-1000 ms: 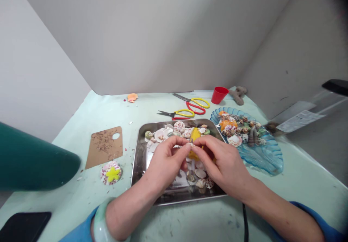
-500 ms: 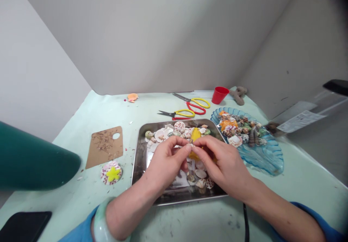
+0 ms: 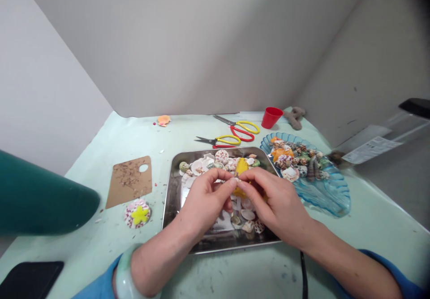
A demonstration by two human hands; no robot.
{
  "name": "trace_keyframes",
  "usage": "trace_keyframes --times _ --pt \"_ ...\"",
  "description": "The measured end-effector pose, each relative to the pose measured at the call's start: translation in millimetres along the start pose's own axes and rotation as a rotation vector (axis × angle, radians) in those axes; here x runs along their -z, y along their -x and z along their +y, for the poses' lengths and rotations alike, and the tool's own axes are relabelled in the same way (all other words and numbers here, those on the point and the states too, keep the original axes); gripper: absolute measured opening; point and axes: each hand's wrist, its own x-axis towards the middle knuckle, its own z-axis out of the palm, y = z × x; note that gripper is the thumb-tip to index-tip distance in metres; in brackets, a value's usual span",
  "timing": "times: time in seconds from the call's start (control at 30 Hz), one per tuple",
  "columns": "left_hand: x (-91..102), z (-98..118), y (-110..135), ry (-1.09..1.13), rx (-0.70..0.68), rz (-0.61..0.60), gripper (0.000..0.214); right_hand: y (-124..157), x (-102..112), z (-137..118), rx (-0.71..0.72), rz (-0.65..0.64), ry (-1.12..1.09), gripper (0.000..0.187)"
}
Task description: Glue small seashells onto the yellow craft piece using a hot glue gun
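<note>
Both hands are meeting over the steel tray (image 3: 170,200) right now. The left hand (image 3: 204,200) and the right hand (image 3: 275,205) are pinching thumb and forefinger tips together on a small pale piece (image 3: 234,180). It is held just above the shells in the middle of the tray, and it is too tiny for me to say what it is. The other fingers are curling loosely underneath.

The tray is shallow, rectangular and shiny, with rounded corners, and it is reflecting the wrists. Fan-shaped speckled shells (image 3: 221,156) are lying heaped at its far end, and a smooth yellow shell (image 3: 241,166) is peeking out just behind the fingertips. More ribbed scallops are showing below the palms.

To the right, a scalloped blue glass dish (image 3: 332,196) is sitting near the tray, piled with knobbly spiral shells. Behind the tray, two pairs of scissors (image 3: 231,140) with looped yellow and red handles are lying flat, and a red plastic cup (image 3: 271,116) is standing beyond them. On the left, a brown cardboard tag (image 3: 129,180) with a punched hole is lying on the pale green table cover (image 3: 101,146). Just in front of it there is a round shell rosette (image 3: 137,214) topped with a yellow star. A smooth, pale green bangle (image 3: 122,274) is circling the left wrist.
</note>
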Motion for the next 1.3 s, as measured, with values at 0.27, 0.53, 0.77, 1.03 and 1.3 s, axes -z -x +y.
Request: trace_keyframes --times 0.27,0.53,0.77,1.03,1.3 --pt "-1.5 1.5 -1.4 -0.013 0.016 0.021 0.018 -1.6 -1.5 1.7 -0.017 -0.037 0.021 0.014" --pt "-0.8 -0.6 -1.9 -0.017 0.002 0.002 0.018 -1.1 -1.2 2.1 -0.009 -0.049 0.048 0.015" --pt "0.2 1.2 -2.1 0.020 0.003 0.012 0.019 -1.3 -0.4 1.8 -0.002 -0.068 0.071 0.016" --pt "0.6 2.2 -2.5 0.030 -0.004 0.025 0.019 -1.8 0.2 1.4 -0.004 -0.068 0.072 0.016" --pt "0.3 0.6 -1.9 0.050 -0.015 0.026 0.019 -1.7 -0.3 0.3 -0.015 -0.044 0.071 0.015"
